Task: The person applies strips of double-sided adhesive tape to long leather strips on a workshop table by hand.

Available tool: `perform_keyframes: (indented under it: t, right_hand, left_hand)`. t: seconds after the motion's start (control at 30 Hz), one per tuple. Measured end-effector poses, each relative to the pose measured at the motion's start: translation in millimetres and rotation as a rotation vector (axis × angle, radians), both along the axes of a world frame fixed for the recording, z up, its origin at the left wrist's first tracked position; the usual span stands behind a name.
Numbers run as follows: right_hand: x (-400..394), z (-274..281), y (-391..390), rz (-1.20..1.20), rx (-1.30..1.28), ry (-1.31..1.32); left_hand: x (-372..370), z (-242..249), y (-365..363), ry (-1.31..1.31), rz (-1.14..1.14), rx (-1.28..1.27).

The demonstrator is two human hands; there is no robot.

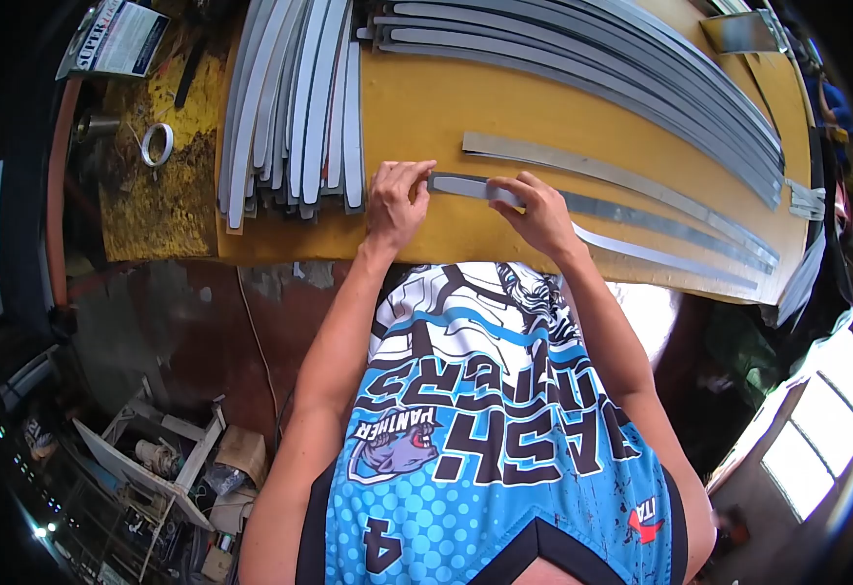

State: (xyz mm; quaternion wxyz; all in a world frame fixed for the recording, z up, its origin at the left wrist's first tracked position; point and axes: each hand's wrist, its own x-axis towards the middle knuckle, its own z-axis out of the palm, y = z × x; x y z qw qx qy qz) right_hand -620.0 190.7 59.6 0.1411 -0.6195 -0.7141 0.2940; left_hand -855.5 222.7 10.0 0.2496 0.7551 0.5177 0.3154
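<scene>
Near the table's front edge, my left hand (400, 203) has its fingers bent together at the left end of a long grey strip (457, 185); whether it grips the strip is hidden. My right hand (535, 213) pinches a pale strip (621, 246) that lies over the grey one at its left part and curves away to the right. Just behind them lies a long tan-grey strip (582, 163). A dense bundle of pale and grey strips (295, 107) stands to the left of my left hand.
A large stack of long grey strips (592, 68) spans the back of the yellow table (407, 117). At the left are a tape roll (157, 144) and a labelled can (119, 39). A metal piece (746, 32) sits at the back right.
</scene>
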Motion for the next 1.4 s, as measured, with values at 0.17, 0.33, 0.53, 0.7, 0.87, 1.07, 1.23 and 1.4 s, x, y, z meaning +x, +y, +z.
perform_keyframes:
  t: [0.17, 0.33, 0.53, 0.7, 0.87, 1.07, 1.23, 1.4]
  right_hand:
    - [2.8, -5.7, 3.4, 0.013, 0.046, 0.000]
    - [4.8, -12.6, 4.3, 0.051, 0.149, 0.031]
    - [4.3, -16.0, 2.6, 0.041, 0.188, 0.061]
    - [4.7, -17.8, 3.3, 0.040, 0.191, 0.042]
    - [6.2, -19.0, 3.9, 0.056, 0.184, 0.044]
    - [3.3, -19.9, 3.7, 0.046, 0.193, 0.037]
    - [3.1, -20.5, 4.0, 0.025, 0.193, 0.029]
    - [1.8, -20.0, 4.0, 0.009, 0.189, 0.033]
  left_hand:
    - [2.2, -1.3, 1.5, -0.015, 0.033, 0.009]
    - [4.5, -3.0, 1.8, -0.033, 0.075, 0.045]
    - [6.7, -5.6, 2.9, -0.076, 0.108, 0.093]
    - [5.1, -6.4, 3.1, -0.075, 0.096, 0.111]
    - [5.1, -6.5, 2.1, -0.073, 0.098, 0.106]
    - [5.1, -6.6, 1.9, -0.067, 0.105, 0.119]
    - [6.5, -4.9, 1.6, -0.084, 0.124, 0.069]
    - [7.1, -4.4, 2.4, -0.081, 0.124, 0.071]
